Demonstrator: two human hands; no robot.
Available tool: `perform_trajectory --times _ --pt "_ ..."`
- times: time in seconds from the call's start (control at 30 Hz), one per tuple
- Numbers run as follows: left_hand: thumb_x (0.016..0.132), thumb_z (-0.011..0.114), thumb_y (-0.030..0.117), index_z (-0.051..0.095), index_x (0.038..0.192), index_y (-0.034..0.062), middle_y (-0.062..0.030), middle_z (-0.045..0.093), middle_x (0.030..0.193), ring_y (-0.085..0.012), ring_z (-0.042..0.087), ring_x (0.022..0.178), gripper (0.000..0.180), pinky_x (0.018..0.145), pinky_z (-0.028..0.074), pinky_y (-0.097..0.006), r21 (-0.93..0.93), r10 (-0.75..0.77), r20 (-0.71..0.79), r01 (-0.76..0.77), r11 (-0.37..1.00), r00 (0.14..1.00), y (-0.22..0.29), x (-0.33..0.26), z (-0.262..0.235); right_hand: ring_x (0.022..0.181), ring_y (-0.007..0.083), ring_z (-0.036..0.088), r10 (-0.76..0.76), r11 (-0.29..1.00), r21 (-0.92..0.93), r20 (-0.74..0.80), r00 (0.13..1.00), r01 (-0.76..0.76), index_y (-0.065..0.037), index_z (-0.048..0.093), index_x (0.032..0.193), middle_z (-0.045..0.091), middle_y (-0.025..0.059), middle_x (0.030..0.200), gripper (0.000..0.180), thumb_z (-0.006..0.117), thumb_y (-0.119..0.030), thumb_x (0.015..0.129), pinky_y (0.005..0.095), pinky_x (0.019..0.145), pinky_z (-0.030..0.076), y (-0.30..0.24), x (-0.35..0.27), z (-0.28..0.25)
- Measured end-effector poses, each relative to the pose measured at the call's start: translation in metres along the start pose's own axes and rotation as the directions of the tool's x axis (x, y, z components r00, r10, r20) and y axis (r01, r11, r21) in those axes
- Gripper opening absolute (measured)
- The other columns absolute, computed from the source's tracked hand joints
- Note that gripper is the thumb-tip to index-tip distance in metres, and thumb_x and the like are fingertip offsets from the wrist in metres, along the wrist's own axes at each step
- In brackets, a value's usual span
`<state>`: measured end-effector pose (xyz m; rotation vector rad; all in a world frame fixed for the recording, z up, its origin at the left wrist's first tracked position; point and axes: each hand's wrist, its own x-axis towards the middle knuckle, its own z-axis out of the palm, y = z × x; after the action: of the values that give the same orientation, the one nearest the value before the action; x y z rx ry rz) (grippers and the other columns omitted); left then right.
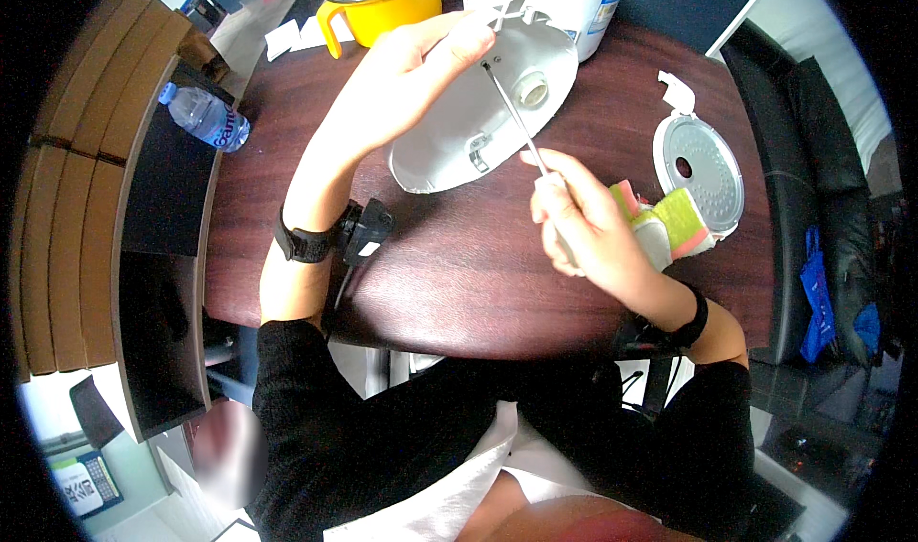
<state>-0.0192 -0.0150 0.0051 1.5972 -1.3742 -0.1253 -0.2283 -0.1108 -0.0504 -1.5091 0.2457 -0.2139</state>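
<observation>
My left hand [406, 78] grips the far edge of a white, oval plastic appliance lid [435, 150], which is tilted up with its hollow inside showing. In my right hand [588, 219] is a screwdriver [516, 117], its handle mostly hidden by my fingers. The thin metal shaft slants away to the left, and its tip meets a small dark screw hole near my left fingertips. A short round collar [532, 89] stands out from the lid's inside. Just right of my right hand lies a green, pink and white cloth-like piece [677, 223], partly covered.
A round grey plate [703, 171] with small bumps lies at the right of the brown table [430, 293]. At the back stand a yellow pot [397, 14] and a white appliance body [598, 26]. A water bottle [206, 117] is at the left, beside cardboard boxes [76, 188].
</observation>
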Motion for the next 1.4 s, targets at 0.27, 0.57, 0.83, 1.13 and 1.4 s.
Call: perform_trajectory --times 0.27,0.57,0.83,1.13,1.4 --pt "0.092 0.047 0.046 0.059 0.104 0.0008 -0.001 0.055 0.076 -0.0086 0.048 0.074 0.048 0.07 0.042 -0.024 0.06 -0.01 0.063 0.007 0.998 0.998 0.003 -0.001 -0.005 0.073 0.0317 0.063 -0.421 0.319 -0.939 -0.021 0.907 0.126 -0.006 0.052 0.104 0.062 0.0152 0.082 0.027 0.059 -0.024 0.085 0.0413 0.06 0.048 -0.036 0.004 -0.041" --pt "0.092 0.047 0.045 0.059 0.101 0.0008 -0.0011 0.054 0.075 -0.0083 0.047 0.074 0.046 0.069 0.042 -0.024 0.039 0.011 0.031 -0.012 0.999 0.999 -0.002 0.001 -0.004 0.068 0.0237 0.06 -0.486 -0.193 -0.974 0.2 0.851 0.119 -0.008 0.055 0.086 0.056 0.0061 0.072 0.024 0.063 -0.03 0.079 0.034 0.054 0.047 -0.078 0.013 -0.049" --pt "0.092 0.048 0.044 0.058 0.094 0.0 -0.0026 0.052 0.071 -0.0088 0.047 0.07 0.046 0.066 0.041 -0.025 0.026 -0.008 0.005 0.008 1.0 1.0 0.005 0.003 0.001 0.067 0.0163 0.056 -0.561 -0.371 -0.928 0.261 0.786 0.043 -0.014 0.057 0.09 0.053 0.0003 0.074 0.027 0.067 -0.031 0.072 0.0286 0.054 0.045 -0.086 0.007 -0.04" --pt "0.092 0.048 0.045 0.06 0.1 -0.0007 -0.0067 0.06 0.077 -0.0106 0.054 0.077 0.048 0.071 0.044 -0.027 0.078 -0.016 -0.001 0.016 0.997 1.0 0.006 0.0 0.001 0.063 0.0166 0.053 -0.537 -0.381 -0.924 0.238 0.809 0.019 -0.012 0.061 0.096 0.055 0.001 0.078 0.03 0.07 -0.026 0.071 0.0266 0.055 0.044 -0.099 0.004 -0.03" --pt "0.091 0.049 0.045 0.061 0.101 0.0003 -0.0057 0.061 0.078 -0.0112 0.055 0.076 0.048 0.07 0.044 -0.027 0.083 -0.031 -0.015 0.033 0.996 0.999 0.008 -0.001 0.003 0.053 0.0189 0.057 -0.173 0.523 -0.852 -0.094 0.981 0.011 -0.005 0.06 0.09 0.052 0.0085 0.063 0.023 0.058 -0.027 0.085 0.0338 0.054 0.044 -0.062 0.014 -0.054"
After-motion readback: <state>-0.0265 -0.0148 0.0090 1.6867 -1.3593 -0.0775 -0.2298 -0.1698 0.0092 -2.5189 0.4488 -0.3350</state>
